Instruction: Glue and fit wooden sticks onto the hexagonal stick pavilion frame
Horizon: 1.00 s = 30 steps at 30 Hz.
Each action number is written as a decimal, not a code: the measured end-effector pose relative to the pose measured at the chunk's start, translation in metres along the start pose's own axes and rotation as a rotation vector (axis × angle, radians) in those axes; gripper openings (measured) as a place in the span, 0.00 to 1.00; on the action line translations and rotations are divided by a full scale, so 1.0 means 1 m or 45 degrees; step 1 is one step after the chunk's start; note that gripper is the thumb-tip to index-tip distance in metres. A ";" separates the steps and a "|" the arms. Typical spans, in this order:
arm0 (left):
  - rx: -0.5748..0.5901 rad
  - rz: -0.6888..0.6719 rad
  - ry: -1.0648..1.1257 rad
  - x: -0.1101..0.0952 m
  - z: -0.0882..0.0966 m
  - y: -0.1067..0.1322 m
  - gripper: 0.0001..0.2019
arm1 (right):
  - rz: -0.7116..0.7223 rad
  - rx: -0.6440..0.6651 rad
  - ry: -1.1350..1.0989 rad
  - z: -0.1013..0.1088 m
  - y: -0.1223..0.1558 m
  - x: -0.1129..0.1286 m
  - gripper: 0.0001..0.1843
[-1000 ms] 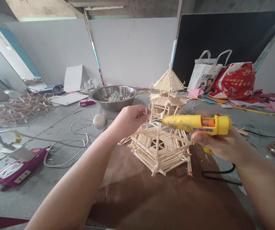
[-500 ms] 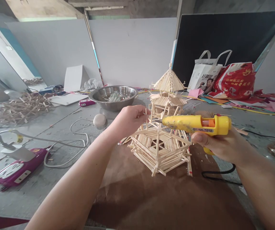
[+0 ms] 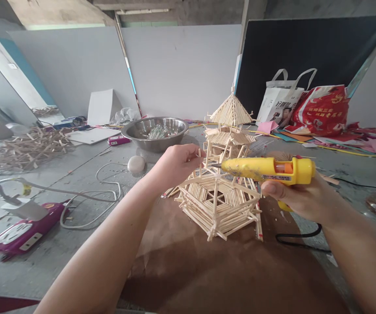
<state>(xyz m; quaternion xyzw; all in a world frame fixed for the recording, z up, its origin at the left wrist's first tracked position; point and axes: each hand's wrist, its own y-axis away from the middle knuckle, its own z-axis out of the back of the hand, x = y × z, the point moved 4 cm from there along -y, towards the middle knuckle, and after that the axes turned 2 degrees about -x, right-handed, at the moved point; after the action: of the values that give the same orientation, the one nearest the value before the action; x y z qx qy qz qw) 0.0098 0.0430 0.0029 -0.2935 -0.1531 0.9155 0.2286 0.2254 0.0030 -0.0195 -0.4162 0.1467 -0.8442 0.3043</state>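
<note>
My right hand is wrapped round a yellow hot glue gun, its nozzle pointing left over the middle of a pagoda model built from thin wooden sticks. Pinched in my left hand is a short wooden stick, upright at the model's left side; its lower end is hard to make out. The nozzle tip is a little to the right of that stick. Behind the gun rise the model's upper tiers and pointed roof. A brown mat lies beneath the model.
A steel basin stands behind my left hand, with a pale round object nearer. At left lie a purple power strip, a white cable and piled sticks. Bags stand back right; a black cord trails below my right hand.
</note>
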 end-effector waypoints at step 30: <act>0.046 0.001 -0.127 -0.002 0.002 -0.001 0.09 | 0.029 -0.014 -0.017 0.000 -0.001 0.000 0.14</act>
<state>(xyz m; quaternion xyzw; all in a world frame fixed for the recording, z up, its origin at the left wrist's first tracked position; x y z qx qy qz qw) 0.0104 0.0423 0.0056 -0.2435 -0.1477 0.9317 0.2255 0.2246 0.0039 -0.0190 -0.4218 0.1539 -0.8371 0.3125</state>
